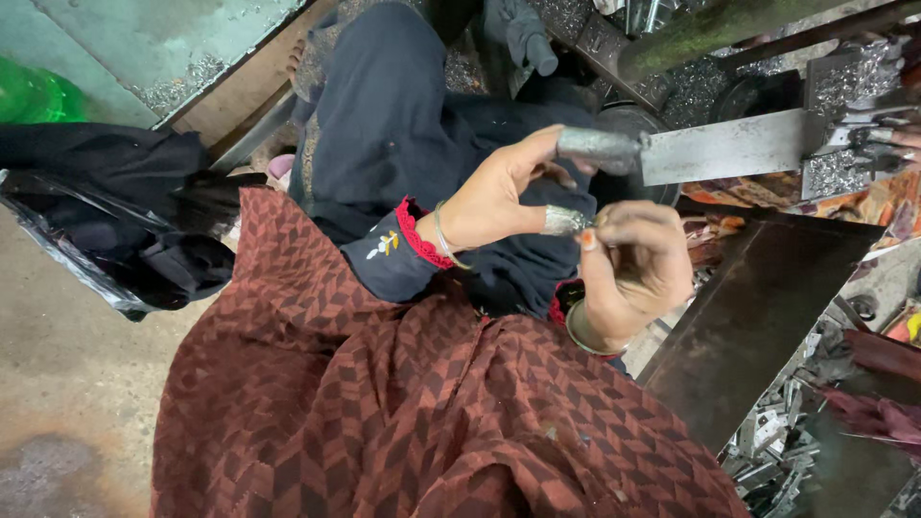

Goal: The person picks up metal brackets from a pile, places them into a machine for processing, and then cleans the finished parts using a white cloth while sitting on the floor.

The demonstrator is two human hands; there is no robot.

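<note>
A downward view over a seated person's lap is shown. At the far left, a crumpled black cloth bundle point(144, 221) is seen lying on the stained grey concrete floor point(67, 384), with a translucent green plastic object point(34, 94) at the upper left corner. The lower middle is filled by a dark red shawl with a black zigzag pattern point(384, 412), draped over the lap, and dark navy clothing point(403, 125) is seen above it.

Near the centre, the left hand point(499, 197) is held out from a navy cuff with red trim and a thin metal bangle at the wrist. A small silvery metal cap point(564, 221) is worn over its thumb tip, and its forefinger is stretched forward over a dull grey rounded metal handle point(600, 149); whether the finger touches that handle cannot be told. Just to the right, the right hand point(633, 264) is curled, its fingers drawn together and pinched on the tip of the silvery cap, so the two hands meet there above the lap.

From the grey handle a flat steel blade-like bar point(729, 146) is seen running to the right, towards heaps of shiny metal shavings point(844, 168). Below it, a dark brown flat metal plate point(758, 307) slants down to the right, with small cut metal scraps point(777, 441) scattered along its lower right edge.
</note>
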